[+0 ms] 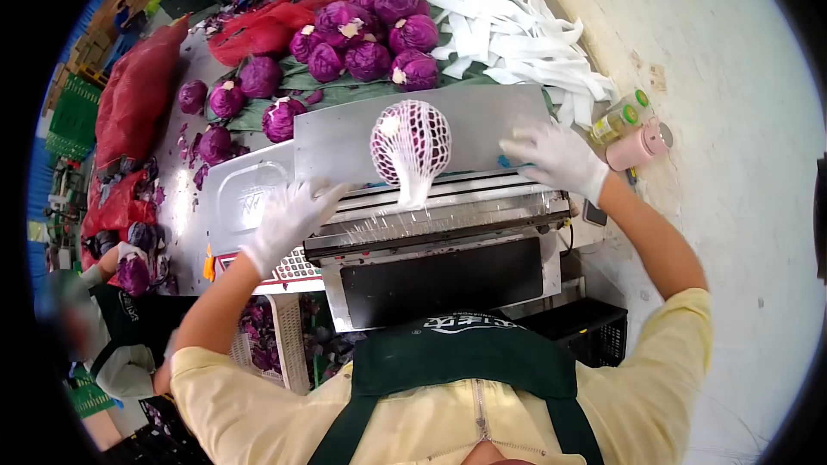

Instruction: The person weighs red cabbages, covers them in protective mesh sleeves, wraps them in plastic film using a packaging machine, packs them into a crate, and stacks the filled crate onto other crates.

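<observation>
A purple cabbage in a white net sleeve rests on the metal plate of a sealing machine, its gathered net end lying over the machine's front bars. To the left of it, my left hand, in a white glove, has its fingers apart near the left end of the bars and holds nothing. My right hand, also gloved, is spread over the plate's right side, beside a small blue piece, with nothing in it. Neither hand touches the netted cabbage.
Loose purple cabbages are piled behind the plate. White net sleeves lie at the back right, near a pink bottle and green-capped jars. Red mesh sacks stand left. A co-worker holds a cabbage at lower left.
</observation>
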{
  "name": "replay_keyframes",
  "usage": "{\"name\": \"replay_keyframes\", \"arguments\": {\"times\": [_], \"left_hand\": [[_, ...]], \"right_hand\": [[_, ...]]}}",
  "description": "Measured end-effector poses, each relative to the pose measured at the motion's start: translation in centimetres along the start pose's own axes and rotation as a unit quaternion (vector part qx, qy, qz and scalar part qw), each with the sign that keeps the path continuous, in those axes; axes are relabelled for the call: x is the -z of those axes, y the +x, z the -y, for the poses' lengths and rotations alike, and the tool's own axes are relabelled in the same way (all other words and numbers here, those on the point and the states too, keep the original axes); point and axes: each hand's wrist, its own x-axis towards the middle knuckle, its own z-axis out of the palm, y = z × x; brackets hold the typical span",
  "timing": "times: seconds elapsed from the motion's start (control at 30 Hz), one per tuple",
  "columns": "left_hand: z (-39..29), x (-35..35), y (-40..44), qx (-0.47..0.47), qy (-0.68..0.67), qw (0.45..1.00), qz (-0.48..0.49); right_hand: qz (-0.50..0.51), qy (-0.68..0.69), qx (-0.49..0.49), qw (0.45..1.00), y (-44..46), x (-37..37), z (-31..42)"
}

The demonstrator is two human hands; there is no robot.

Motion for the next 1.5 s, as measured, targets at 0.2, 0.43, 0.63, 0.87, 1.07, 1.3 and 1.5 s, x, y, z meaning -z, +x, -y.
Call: {"name": "replay_keyframes", "arguments": {"times": [0.2,0.43,0.63,0.87,1.07,1.3,1.5], "left_hand": [[-0.5,-1.7,-0.3,-0.134,0.012,0.982,0.132],[-3.9,-3.9,-1.7,0.154,-0.318,0.933,0.060],[-5.8,1.4,-2.1,0.309,-0.666,0.675,-0.074],[-5.0,1.1,-1.8,0.302,-0.645,0.701,-0.034],[-5.8,0.7,-1.8,0.299,-0.633,0.712,-0.058],[-9.4,5.1,-4.6,0.310,-0.657,0.681,-0.096],[-5.4,8.2,-1.5,0.106,-0.349,0.914,-0.174]], "right_hand": [[0.136,-0.121,0.166,0.969,-3.8,-1.8,-0.2],[0.061,0.262,-0.099,0.958,-3.4,-3.5,5.2],[-0.031,0.460,-0.160,0.873,0.5,9.9,9.6],[0.078,0.000,-0.017,0.997,-0.2,-0.5,5.5],[0.046,0.006,-0.072,0.996,-1.3,-4.4,6.3],[0.011,0.239,-0.134,0.962,-4.1,1.1,9.9],[-0.141,0.332,-0.198,0.912,0.4,10.5,9.7]]}}
